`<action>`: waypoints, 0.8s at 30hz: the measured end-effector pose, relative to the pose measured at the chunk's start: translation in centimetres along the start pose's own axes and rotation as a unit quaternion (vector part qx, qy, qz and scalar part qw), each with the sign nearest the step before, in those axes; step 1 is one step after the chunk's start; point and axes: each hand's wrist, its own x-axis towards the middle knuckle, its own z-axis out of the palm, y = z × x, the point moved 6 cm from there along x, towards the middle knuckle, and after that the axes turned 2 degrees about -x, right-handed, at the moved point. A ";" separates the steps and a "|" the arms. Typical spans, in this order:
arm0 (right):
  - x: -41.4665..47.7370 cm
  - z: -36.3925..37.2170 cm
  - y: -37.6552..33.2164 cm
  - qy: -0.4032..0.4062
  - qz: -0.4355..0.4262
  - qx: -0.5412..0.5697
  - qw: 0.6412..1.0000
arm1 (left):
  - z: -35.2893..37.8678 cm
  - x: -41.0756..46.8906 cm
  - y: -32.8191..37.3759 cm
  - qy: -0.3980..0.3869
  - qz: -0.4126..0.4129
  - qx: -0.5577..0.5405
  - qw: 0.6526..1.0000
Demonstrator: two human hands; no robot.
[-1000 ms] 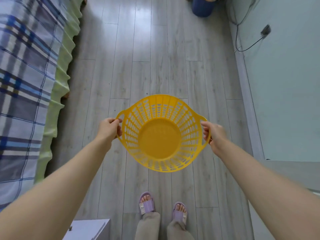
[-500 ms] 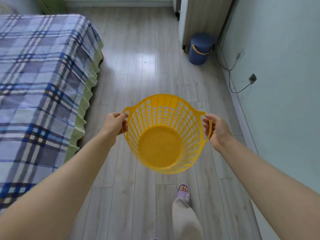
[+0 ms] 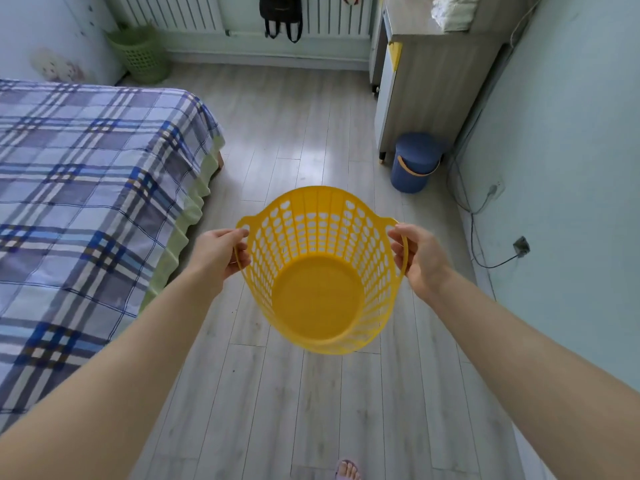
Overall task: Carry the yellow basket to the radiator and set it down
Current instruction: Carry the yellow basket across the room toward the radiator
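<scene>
The yellow basket (image 3: 320, 299), round, perforated and empty, hangs in the air in front of me above the wooden floor. My left hand (image 3: 218, 252) grips its left handle and my right hand (image 3: 420, 259) grips its right handle. The basket tilts so I look into its solid bottom. The white radiator (image 3: 194, 12) runs along the far wall at the top of the view, well beyond the basket.
A bed with a blue plaid cover (image 3: 86, 188) fills the left side. A green basket (image 3: 140, 53) stands by the radiator's left end. A black bag (image 3: 280, 15) hangs on the radiator. A cabinet (image 3: 426, 81), a blue bin (image 3: 415, 162) and wall cables (image 3: 485, 216) line the right.
The view has lifted from the floor to the far wall, and the radiator and green basket came into sight. I stepped forward; both hands kept hold of the basket.
</scene>
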 end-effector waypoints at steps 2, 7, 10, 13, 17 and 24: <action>2.6 1.3 -2.2 -0.002 -0.003 -0.006 1.000 | 0.5 2.6 1.9 0.004 0.004 -0.005 1.000; 9.1 5.0 -7.0 0.014 -0.004 0.004 1.000 | 1.4 9.4 6.5 0.000 0.018 -0.029 0.999; 12.8 7.3 -9.3 0.020 0.000 0.012 1.000 | 2.0 13.7 8.5 0.000 0.002 -0.056 0.998; 17.7 11.5 -12.8 0.019 -0.001 0.032 0.999 | 2.3 19.8 12.2 -0.005 -0.016 -0.073 0.997; 22.2 15.5 -16.5 0.003 -0.025 0.044 0.999 | 2.9 25.5 16.6 0.006 0.006 -0.063 0.998; 33.0 22.4 -23.7 -0.028 -0.046 0.059 0.997 | 4.8 38.1 24.8 0.023 0.022 -0.055 0.998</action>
